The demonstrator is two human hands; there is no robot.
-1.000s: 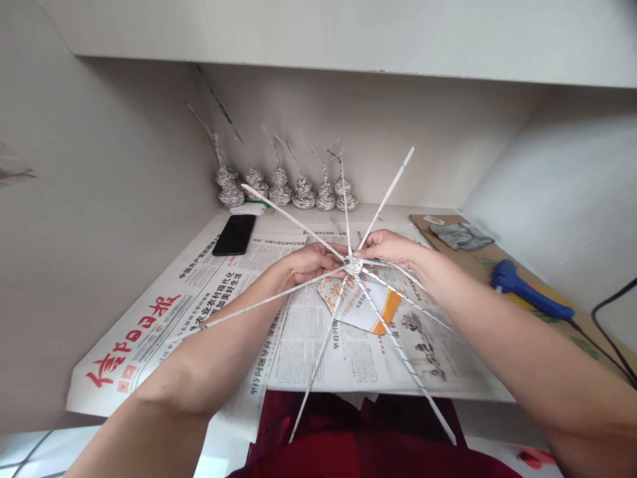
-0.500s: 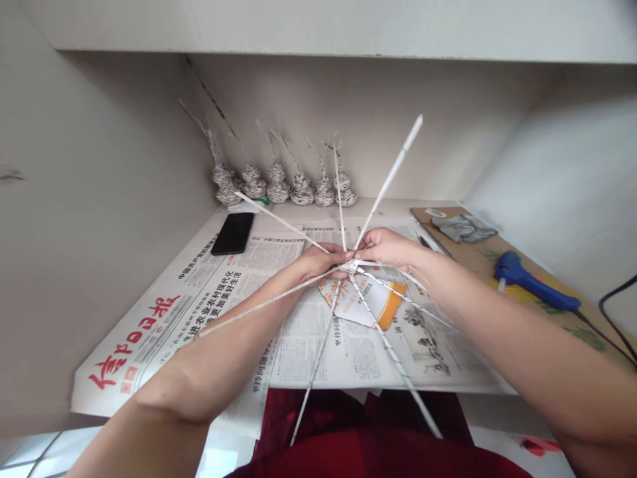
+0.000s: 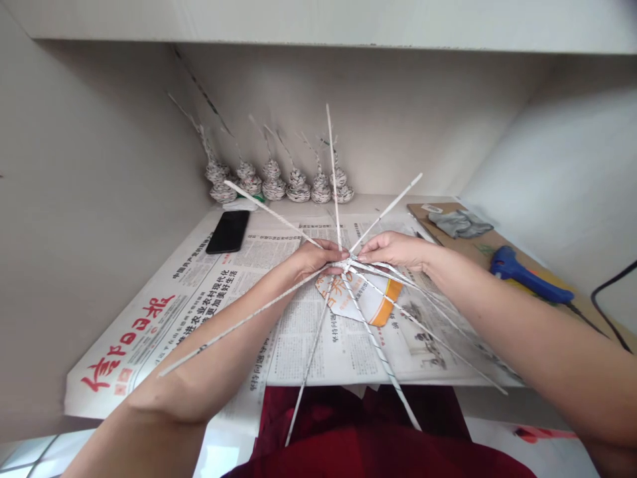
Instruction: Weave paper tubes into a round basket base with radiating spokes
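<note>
Several thin rolled-paper strips spread like spokes from a small woven centre, held above the newspaper. My left hand pinches this centre from the left, thumb on top. From the right, my right hand has thumb and fingers closed on a paper strip close to the centre; which strip is partly hidden by the fingers. One spoke crosses over my left forearm, and others pass below my right wrist. Under the centre lies a white and orange printed piece.
Newspaper covers the table. A black phone lies at left. Several gourd-shaped woven paper pieces stand along the back wall. At right, a blue glue gun and grey cloth rest on a brown board. A shelf edge hangs above.
The upper-right spoke has tilted down from a steep slant. My right hand has moved slightly away from the centre, to the right. My left hand keeps its hold, and the view has shifted slightly.
</note>
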